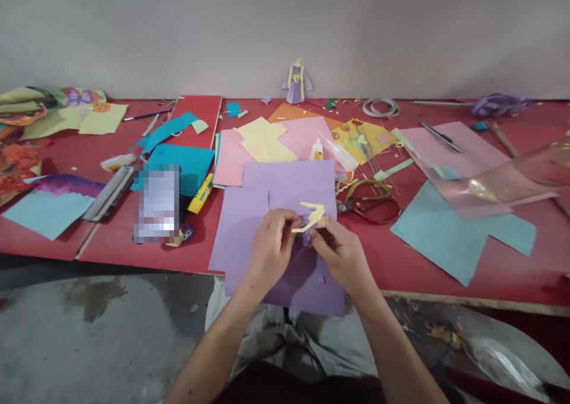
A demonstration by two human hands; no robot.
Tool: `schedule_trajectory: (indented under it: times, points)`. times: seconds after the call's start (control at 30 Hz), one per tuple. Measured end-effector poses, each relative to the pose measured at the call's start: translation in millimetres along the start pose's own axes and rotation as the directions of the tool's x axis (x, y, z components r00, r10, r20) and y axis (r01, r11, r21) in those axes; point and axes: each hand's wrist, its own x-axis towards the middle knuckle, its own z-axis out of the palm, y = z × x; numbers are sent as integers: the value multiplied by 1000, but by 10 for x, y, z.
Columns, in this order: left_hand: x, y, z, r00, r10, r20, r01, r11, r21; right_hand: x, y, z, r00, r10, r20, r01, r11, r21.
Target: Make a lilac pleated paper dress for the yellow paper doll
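Observation:
In the head view, my left hand [272, 245] and my right hand [342, 254] meet over the purple paper sheets [289, 181] at the table's front edge. Between their fingertips is a small paper cutout [315, 216] with thin yellow strips and a crumpled purple part beneath. Both hands are closed in a pinch, the left at its left side and the right at its lower right. My fingers hide much of the purple part. A finished-looking paper dress figure [296, 83] in purple and yellow leans against the wall.
Pink paper [229, 155], a glue bottle [317, 150] and pliers [350, 205] lie around the purple sheets. To the left are a yellow glue stick [202, 194], a blurred phone [157, 202] and a cutter [109, 193]. Blue paper [445, 232] and a pen [440, 137] lie right.

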Motion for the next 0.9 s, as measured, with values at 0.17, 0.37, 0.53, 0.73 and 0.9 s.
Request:
schedule_trajectory:
  times: [0.17, 0.37, 0.53, 0.73, 0.9]
  points:
    - [12, 50, -5, 999, -29, 17, 30, 998, -63, 12, 1, 10, 999, -17, -41, 18, 999, 39]
    - [25, 55, 1, 1000, 8, -6, -9, 996, -90, 18, 33, 17, 997, -68, -48, 70, 997, 44]
    - [26, 59, -5, 993, 119, -24, -120, 991, -66, -5, 27, 18, 997, -45, -68, 46, 999, 6]
    - [7, 72, 7, 986, 159, -54, -160, 987, -11, -5, -4, 36, 994, -33, -100, 25, 996, -83]
    - [-16, 46, 31, 947, 311, -74, -300, 945, 134, 11, 2, 43, 995, -29, -94, 19, 994, -105]
